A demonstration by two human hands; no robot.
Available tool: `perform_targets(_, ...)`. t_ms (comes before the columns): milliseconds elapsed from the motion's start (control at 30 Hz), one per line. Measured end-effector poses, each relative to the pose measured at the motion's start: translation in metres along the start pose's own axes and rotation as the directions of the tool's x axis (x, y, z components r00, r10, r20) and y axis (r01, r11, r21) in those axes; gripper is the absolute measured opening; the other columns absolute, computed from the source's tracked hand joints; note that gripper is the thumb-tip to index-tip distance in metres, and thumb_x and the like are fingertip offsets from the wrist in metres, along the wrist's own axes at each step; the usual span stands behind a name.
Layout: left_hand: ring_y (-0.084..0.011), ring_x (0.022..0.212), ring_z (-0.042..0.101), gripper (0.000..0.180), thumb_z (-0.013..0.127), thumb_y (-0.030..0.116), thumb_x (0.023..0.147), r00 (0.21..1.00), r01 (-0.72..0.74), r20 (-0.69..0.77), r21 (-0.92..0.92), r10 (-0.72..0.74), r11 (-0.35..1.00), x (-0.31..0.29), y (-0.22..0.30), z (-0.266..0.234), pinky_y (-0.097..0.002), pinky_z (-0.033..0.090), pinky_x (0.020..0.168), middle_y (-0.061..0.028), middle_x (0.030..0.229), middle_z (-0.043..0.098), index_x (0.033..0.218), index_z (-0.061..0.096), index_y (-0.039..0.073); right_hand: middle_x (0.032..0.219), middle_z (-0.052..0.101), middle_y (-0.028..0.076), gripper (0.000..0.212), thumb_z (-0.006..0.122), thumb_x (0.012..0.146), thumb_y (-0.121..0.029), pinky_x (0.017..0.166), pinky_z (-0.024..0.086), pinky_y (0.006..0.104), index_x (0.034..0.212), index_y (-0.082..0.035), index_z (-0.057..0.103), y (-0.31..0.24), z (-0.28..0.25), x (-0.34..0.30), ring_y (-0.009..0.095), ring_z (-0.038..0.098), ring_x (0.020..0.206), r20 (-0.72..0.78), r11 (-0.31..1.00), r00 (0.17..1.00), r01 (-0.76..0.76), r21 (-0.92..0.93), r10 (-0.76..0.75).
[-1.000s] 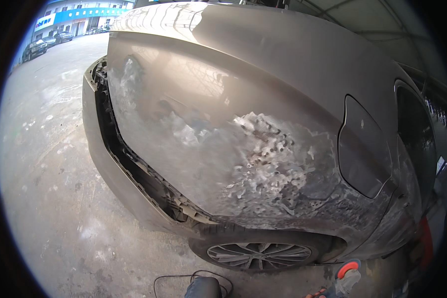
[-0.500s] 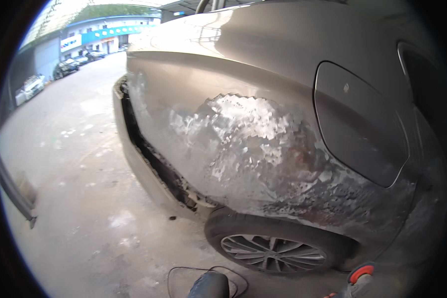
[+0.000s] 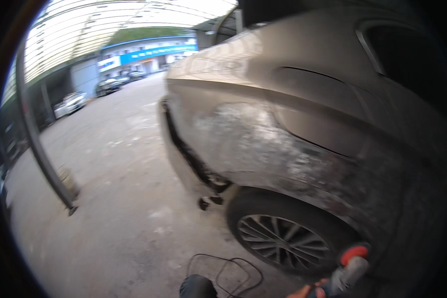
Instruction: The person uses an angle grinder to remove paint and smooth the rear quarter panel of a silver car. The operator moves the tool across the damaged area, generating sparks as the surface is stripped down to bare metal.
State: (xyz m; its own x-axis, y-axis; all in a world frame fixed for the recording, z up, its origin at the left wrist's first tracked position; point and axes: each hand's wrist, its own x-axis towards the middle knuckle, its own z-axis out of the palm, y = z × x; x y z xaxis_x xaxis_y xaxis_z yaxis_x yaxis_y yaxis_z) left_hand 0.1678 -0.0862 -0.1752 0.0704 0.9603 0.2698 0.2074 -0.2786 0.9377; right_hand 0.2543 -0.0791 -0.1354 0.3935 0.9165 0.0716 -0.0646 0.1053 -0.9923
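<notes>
At the lower edge, right of the middle, my right hand (image 3: 317,289) is partly in view, its fingers closed round the dark body of an angle grinder (image 3: 346,276). The grinder has a grey head and a red disc that points up and to the right. It is held in front of the rear wheel (image 3: 283,243), just below the damaged rear side panel (image 3: 263,134) of a grey-brown car. Patchy bare metal and rough, scraped areas show on that panel. Whether the disc touches anything cannot be told. My left hand is out of the picture.
A loosened bumper (image 3: 181,159) stands off the car body, leaving a dark gap. A black cable (image 3: 226,263) loops over the concrete floor beside a dark rounded shape (image 3: 197,287), perhaps my knee. A metal post (image 3: 39,144) rises at the left; parked cars (image 3: 109,85) stand far back.
My view has shifted, so the car sits lower and further right. The grinder has come further into view, with fingers now showing on it, and its disc is nearer the wheel.
</notes>
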Motion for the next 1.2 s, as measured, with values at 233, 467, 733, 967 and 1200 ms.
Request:
perform_targets(233,-0.0451,0.101,0.067,0.08,0.087,0.034,0.07,0.974,0.221,0.053,0.015,-0.222,0.975,0.019,0.032,-0.03,-0.0468,0.054,0.078,-0.0311,0.105,0.066,0.128,0.045,0.0,0.091,0.07,0.007,0.029,0.08,0.074,-0.005,0.077,0.055,0.0309,0.099,0.0,0.067,-0.043,0.01,0.021,0.016,0.068,0.084,0.234,0.991,0.971,0.016,0.131,-0.047)
perform_targets(467,-0.0436,0.098,0.068,0.089,0.092,0.032,0.061,0.996,0.073,0.032,0.118,-0.077,0.99,0.062,0.069,-0.032,-0.0457,0.054,0.081,-0.0259,0.102,0.068,0.128,0.04,0.003,0.089,0.072,0.006,0.033,0.084,0.073,-0.018,0.075,0.054,0.031,0.097,-0.001,0.068,-0.063,0.021,0.066,0.014,0.068,0.082,0.249,0.984,0.953,0.15,0.1,-0.171)
perform_targets(733,-0.0381,0.104,0.067,0.09,0.091,0.029,0.058,0.998,0.053,0.012,0.089,-0.054,0.995,0.079,0.047,-0.029,-0.0429,0.052,0.086,-0.024,0.109,0.065,0.129,0.044,0.0,0.11,0.07,0.013,0.064,0.084,0.073,-0.024,0.086,0.054,0.0334,0.125,0.001,0.057,-0.056,0.028,0.081,0.022,0.069,0.098,0.254,0.986,0.953,0.161,0.046,-0.168)
perform_targets(967,-0.0369,0.103,0.068,0.089,0.089,0.027,0.061,0.999,-0.037,0.013,0.05,0.036,0.998,0.112,0.082,-0.035,-0.0425,0.053,0.086,-0.0226,0.111,0.066,0.133,0.042,0.002,0.104,0.071,0.014,0.056,0.083,0.074,-0.024,0.083,0.054,0.0348,0.118,0.001,0.06,-0.104,0.031,0.104,0.021,0.07,0.094,0.315,0.989,0.939,0.15,-0.007,-0.14)
perform_targets(1200,-0.0229,0.108,0.062,0.09,0.091,0.029,0.061,0.993,0.094,0.057,0.071,-0.098,0.993,0.095,0.09,-0.023,-0.0363,0.049,0.094,-0.0172,0.115,0.063,0.131,0.042,0.0,0.105,0.07,0.013,0.057,0.083,0.071,-0.021,0.082,0.054,0.0353,0.119,0.0,0.06,-0.097,0.018,0.094,0.023,0.069,0.093,0.207,0.978,0.958,0.208,-0.034,-0.196)
